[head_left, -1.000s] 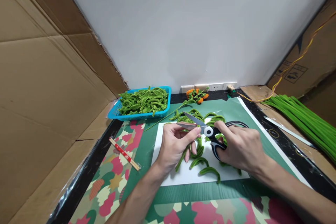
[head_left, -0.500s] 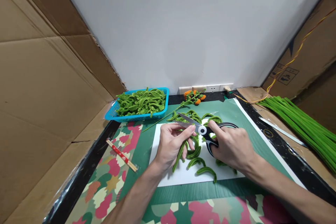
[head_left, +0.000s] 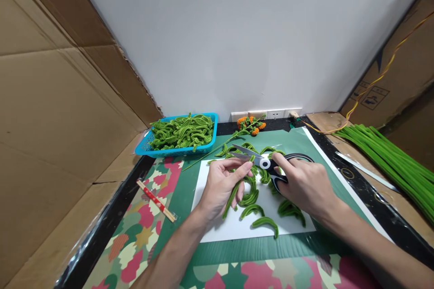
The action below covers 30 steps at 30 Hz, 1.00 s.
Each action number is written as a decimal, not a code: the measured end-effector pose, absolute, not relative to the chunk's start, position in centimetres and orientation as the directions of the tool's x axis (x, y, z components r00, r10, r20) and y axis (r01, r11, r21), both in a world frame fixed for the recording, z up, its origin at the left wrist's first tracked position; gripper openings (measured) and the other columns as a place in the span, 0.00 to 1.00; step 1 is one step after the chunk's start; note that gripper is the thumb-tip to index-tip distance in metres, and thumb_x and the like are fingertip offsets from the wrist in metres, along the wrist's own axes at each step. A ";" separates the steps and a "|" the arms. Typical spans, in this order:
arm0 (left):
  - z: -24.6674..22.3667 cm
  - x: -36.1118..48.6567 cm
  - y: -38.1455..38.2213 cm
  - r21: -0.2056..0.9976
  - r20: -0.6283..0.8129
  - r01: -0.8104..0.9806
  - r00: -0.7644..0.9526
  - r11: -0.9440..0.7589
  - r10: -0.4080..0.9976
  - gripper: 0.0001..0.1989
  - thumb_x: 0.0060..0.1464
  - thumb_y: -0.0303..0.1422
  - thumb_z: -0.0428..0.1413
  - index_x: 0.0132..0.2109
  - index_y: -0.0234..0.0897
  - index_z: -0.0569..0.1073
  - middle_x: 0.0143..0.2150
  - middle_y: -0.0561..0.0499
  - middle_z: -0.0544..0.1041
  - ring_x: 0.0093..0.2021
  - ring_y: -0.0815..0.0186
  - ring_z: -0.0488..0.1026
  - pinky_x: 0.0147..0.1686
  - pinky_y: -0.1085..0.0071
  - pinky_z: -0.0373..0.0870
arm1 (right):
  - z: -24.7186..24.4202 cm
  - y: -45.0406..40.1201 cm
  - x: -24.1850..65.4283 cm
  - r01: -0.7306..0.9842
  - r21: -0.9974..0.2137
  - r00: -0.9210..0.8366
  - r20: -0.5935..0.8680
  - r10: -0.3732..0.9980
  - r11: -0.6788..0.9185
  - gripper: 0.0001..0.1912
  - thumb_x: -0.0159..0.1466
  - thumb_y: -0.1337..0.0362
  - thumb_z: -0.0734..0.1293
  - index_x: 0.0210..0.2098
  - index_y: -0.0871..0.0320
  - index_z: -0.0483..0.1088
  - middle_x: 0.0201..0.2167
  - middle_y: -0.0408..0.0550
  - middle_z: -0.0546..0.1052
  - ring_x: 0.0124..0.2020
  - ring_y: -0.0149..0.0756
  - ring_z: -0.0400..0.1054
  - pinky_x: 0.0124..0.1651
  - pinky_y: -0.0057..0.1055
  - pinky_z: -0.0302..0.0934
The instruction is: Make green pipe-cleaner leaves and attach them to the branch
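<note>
My left hand pinches a fuzzy green pipe-cleaner piece between thumb and fingers, over the white paper. One end of the piece pokes up above the thumb, beside the scissor blades. With fingers through the black handles, my right hand grips the scissors, whose blades are apart and point left toward that tip. Several curved green pieces lie on the paper below and behind both hands; some are partly hidden by them.
A blue basket heaped with green pieces stands at the back left. Near the wall lies an orange flower stem. Wrapped chopsticks rest at left. On the right are long green stems and a twisted yellow wire.
My right hand and the scissors have shifted slightly right, away from the left hand. The tip of the green piece shows more clearly above my left thumb.
</note>
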<state>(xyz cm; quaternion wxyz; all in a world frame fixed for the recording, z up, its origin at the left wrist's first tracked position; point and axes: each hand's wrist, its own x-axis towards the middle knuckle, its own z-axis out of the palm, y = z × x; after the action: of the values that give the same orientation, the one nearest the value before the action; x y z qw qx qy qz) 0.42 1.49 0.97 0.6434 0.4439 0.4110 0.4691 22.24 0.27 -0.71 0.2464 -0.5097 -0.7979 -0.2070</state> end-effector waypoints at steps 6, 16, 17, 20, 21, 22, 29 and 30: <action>0.8 -0.1 1.8 0.941 -0.106 -0.282 0.282 0.188 0.953 0.14 0.57 0.38 0.71 0.42 0.32 0.80 0.34 0.52 0.81 0.12 0.77 0.69 0.06 0.84 0.58 | -0.6 0.9 23.8 0.892 0.134 -0.403 0.665 0.629 0.431 0.20 0.62 0.74 0.63 0.50 0.58 0.78 0.21 0.43 0.72 0.25 0.36 0.63 0.32 0.34 0.48; 0.9 -0.8 1.8 0.940 -0.095 -0.260 0.419 0.220 0.903 0.21 0.55 0.37 0.73 0.50 0.34 0.76 0.32 0.50 0.83 0.13 0.72 0.72 0.06 0.82 0.63 | -1.1 3.2 28.5 0.826 0.181 -0.482 0.718 0.502 0.534 0.24 0.62 0.76 0.63 0.56 0.58 0.76 0.38 0.52 0.81 0.40 0.44 0.73 0.44 0.36 0.65; 1.1 -0.9 1.7 0.945 -0.095 -0.245 0.433 0.218 0.896 0.23 0.54 0.38 0.73 0.52 0.34 0.76 0.32 0.50 0.83 0.13 0.70 0.73 0.06 0.81 0.63 | -1.1 3.4 29.0 0.841 0.151 -0.450 0.729 0.516 0.519 0.25 0.61 0.75 0.63 0.57 0.58 0.76 0.40 0.54 0.82 0.42 0.46 0.74 0.45 0.37 0.66; 1.5 -1.0 1.7 0.958 -0.079 -0.220 0.406 0.182 0.910 0.24 0.55 0.40 0.73 0.53 0.33 0.77 0.33 0.50 0.83 0.14 0.70 0.74 0.06 0.81 0.64 | -0.9 3.9 30.5 0.920 0.039 -0.294 0.728 0.620 0.390 0.29 0.58 0.74 0.65 0.58 0.57 0.77 0.37 0.53 0.82 0.37 0.47 0.75 0.41 0.37 0.67; 1.6 -1.1 1.7 0.965 -0.071 -0.210 0.381 0.161 0.922 0.24 0.54 0.40 0.73 0.52 0.33 0.77 0.33 0.50 0.83 0.14 0.70 0.74 0.06 0.81 0.63 | -0.9 4.0 30.9 0.941 -0.004 -0.232 0.718 0.657 0.338 0.30 0.58 0.73 0.66 0.59 0.56 0.78 0.35 0.52 0.82 0.35 0.47 0.75 0.37 0.36 0.65; 1.8 -1.2 1.8 0.971 -0.061 -0.195 0.351 0.137 0.934 0.24 0.54 0.41 0.73 0.51 0.33 0.77 0.33 0.50 0.83 0.13 0.71 0.73 0.06 0.81 0.63 | -0.8 4.2 31.4 0.954 -0.049 -0.177 0.704 0.688 0.295 0.30 0.58 0.73 0.66 0.59 0.55 0.78 0.34 0.52 0.83 0.33 0.46 0.76 0.35 0.34 0.63; 2.8 -3.0 3.4 0.992 0.129 -0.011 0.051 -0.129 0.990 0.20 0.58 0.46 0.69 0.45 0.32 0.79 0.29 0.51 0.81 0.11 0.75 0.67 0.06 0.81 0.56 | -2.4 5.9 34.3 0.964 -0.199 -0.057 0.492 0.869 0.177 0.23 0.68 0.57 0.70 0.62 0.52 0.79 0.23 0.49 0.82 0.18 0.39 0.70 0.26 0.30 0.53; 2.9 -3.3 3.7 0.983 0.183 0.021 0.001 -0.183 0.983 0.20 0.59 0.46 0.68 0.44 0.32 0.79 0.28 0.51 0.81 0.11 0.76 0.66 0.07 0.81 0.54 | -2.8 6.1 34.5 0.970 -0.176 -0.067 0.473 0.879 0.169 0.23 0.68 0.56 0.71 0.61 0.52 0.80 0.23 0.50 0.82 0.19 0.40 0.71 0.25 0.30 0.53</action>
<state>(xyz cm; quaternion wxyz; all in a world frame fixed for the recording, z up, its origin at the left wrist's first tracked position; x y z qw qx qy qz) -3.32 3.71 2.87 0.4463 0.5489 0.4574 0.5389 34.49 6.11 -2.76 0.2440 -0.6378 -0.7246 -0.0934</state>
